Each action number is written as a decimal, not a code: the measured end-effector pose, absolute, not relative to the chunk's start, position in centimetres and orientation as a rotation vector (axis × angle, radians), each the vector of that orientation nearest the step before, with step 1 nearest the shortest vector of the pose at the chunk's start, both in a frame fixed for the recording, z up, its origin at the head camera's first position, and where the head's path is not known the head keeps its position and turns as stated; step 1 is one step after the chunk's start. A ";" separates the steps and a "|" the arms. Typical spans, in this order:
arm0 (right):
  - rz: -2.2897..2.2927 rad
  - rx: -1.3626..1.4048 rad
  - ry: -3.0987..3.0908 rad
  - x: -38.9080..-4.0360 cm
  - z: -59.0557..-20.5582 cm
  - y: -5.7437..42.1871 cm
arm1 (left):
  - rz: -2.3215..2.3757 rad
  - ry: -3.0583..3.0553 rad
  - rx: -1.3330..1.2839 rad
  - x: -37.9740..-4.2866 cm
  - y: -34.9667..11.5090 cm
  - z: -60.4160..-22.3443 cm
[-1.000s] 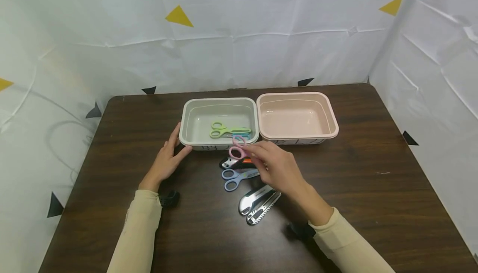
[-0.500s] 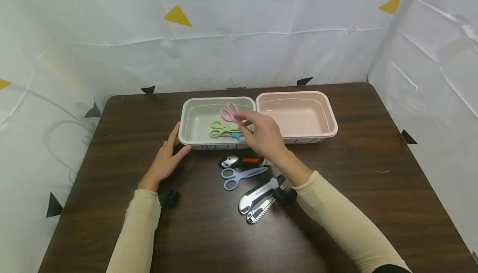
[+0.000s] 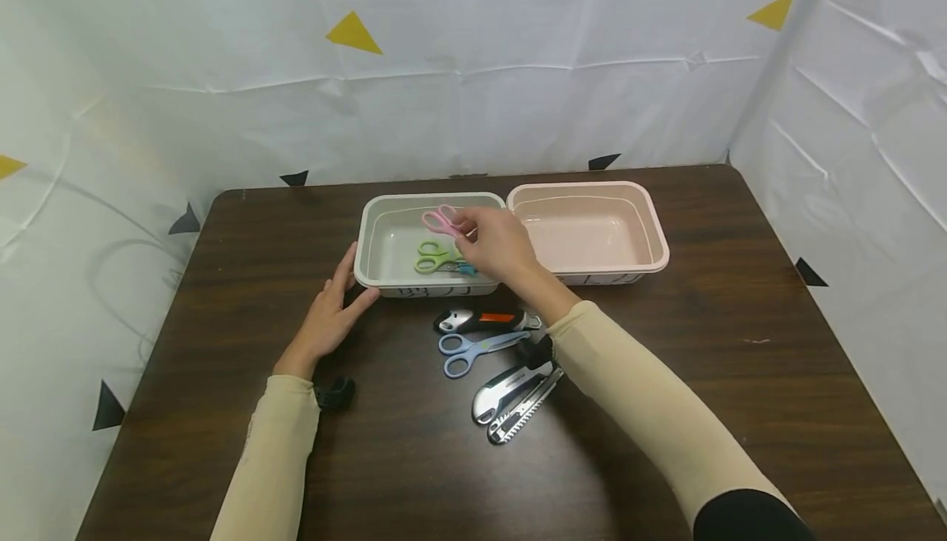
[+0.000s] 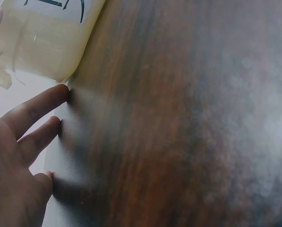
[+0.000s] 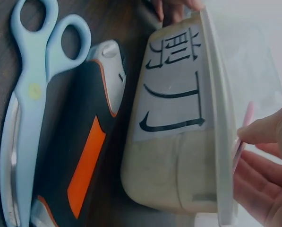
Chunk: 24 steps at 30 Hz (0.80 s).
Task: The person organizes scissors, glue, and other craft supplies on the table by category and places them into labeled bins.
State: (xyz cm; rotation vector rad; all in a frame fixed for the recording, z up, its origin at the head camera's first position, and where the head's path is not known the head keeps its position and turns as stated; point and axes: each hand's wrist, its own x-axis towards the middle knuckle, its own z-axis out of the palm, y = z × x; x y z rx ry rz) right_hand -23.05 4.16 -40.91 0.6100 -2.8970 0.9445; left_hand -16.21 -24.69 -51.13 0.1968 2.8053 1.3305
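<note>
Only the head view shows green scissors (image 3: 445,258) near the pink scissors (image 3: 444,224).

A: Backdrop?
B: White sheet (image 3: 518,15), creased, across the top and down both sides of the head view.
A: Markers?
B: Yellow triangle (image 3: 353,33) upper left of centre, second yellow triangle (image 3: 771,11) upper right, third yellow patch (image 3: 11,166) at left edge. Black triangle (image 3: 108,406) lower left, another black triangle (image 3: 811,273) far right.
A: Surface?
B: Dark wood-grain table (image 3: 740,278). Pale scuff (image 3: 756,341) right of centre.
</note>
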 end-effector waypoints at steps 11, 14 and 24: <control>0.615 0.534 -3.001 -24.0 -42.8 2.8 | 1.344 2.798 0.194 -16.1 -24.5 -51.2; 0.569 0.527 -3.016 -24.2 -43.0 2.6 | 1.346 2.804 0.196 -16.2 -24.5 -51.2; 0.405 0.547 -3.093 -25.0 -43.8 2.0 | 1.336 2.805 0.174 -16.1 -24.5 -51.1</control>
